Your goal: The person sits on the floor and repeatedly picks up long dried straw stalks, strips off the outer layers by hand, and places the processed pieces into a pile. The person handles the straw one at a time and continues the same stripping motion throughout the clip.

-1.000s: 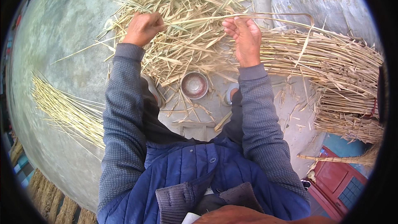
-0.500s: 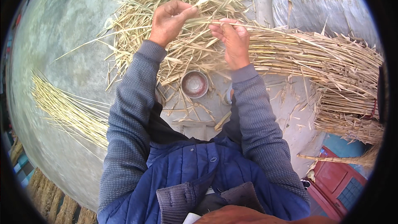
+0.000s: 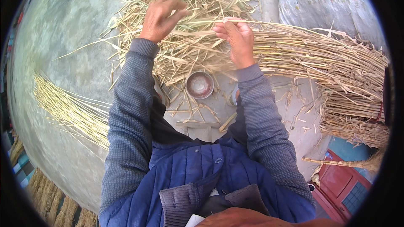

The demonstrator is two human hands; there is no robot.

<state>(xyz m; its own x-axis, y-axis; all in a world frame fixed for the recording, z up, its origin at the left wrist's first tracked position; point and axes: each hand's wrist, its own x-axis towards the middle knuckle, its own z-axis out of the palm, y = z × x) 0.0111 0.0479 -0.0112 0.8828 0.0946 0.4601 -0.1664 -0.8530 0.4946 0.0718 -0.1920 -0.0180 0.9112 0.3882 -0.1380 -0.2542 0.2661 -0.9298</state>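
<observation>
**Two hands strip a stalk above a heap of straw**

A long bundle of reeds (image 3: 328, 63) lies across the ground to the person's right, running under a loose straw pile (image 3: 185, 0) straight ahead. A neat sheaf of cleaned stalks (image 3: 67, 109) rests well apart on the left. Between the knees sits a small round metal bowl (image 3: 200, 85). The left hand (image 3: 160, 19) and right hand (image 3: 235, 38), close together, each pinch one thin stalk (image 3: 202, 21) stretched between them.

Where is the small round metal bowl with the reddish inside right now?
In the head view, the small round metal bowl sits on the ground near the middle, between the person's forearms, just below the loose straw pile.
</observation>
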